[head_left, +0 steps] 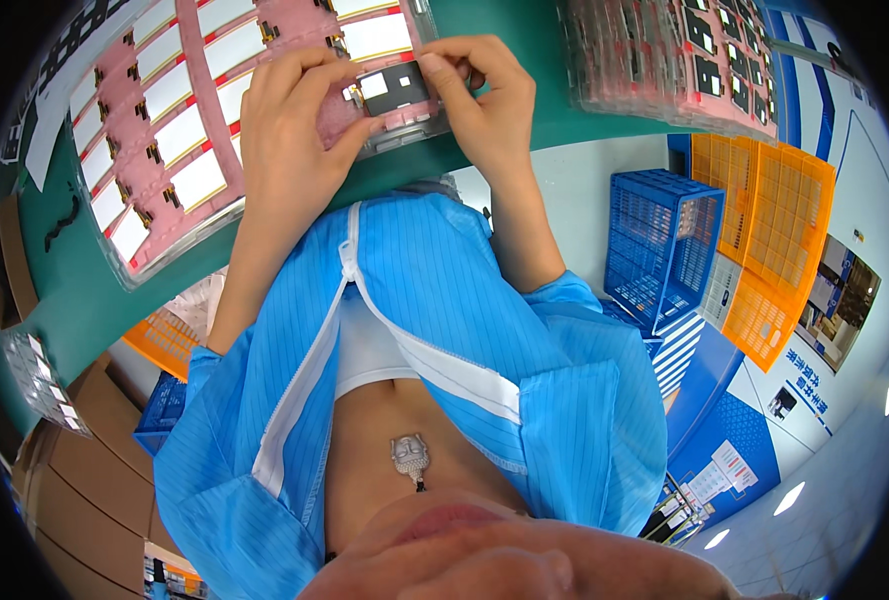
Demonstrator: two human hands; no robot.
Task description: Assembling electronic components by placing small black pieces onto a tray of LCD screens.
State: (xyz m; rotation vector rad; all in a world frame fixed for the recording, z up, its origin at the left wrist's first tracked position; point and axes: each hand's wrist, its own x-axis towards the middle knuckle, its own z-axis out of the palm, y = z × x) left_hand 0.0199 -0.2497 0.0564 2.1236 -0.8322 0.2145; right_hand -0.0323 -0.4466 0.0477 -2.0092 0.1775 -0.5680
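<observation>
A small flat black panel [396, 87] with white squares lies at the near right corner of a clear tray lined in pink [200, 80]. At its left end my left hand [292, 125] curves round, index finger and thumb apart on either side of a small connector end. My right hand [486, 100] pinches the panel's right end, its other fingers curled. Several white flat panels [179, 133] with red edges and short dark flex tails fill the tray's rows. What lies under the black panel is hidden.
The tray rests on a green work surface [74, 275]. To the right stands a stack of clear trays [619, 60] holding black parts. Beyond my right arm are a blue crate [654, 235] and orange crates [779, 220]. Brown cardboard boxes [89, 470] stand lower left.
</observation>
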